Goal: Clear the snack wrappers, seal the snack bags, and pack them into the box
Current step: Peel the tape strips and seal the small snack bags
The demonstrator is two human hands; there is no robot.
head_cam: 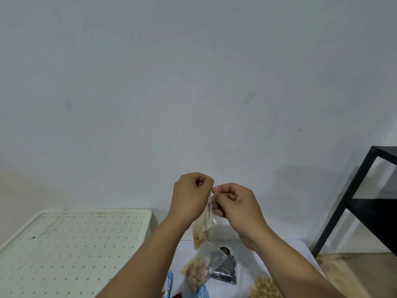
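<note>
Hands raised above bench [247,276]: left hand [191,195] and right hand [236,201] both pinch top edge of clear snack bag [203,230], which hangs between them. Nut bag [196,273], black packet [225,269] lie below on bench.

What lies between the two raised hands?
In the head view, the top of a clear snack bag sits pinched between the left hand and the right hand; the bag hangs below them.
</note>
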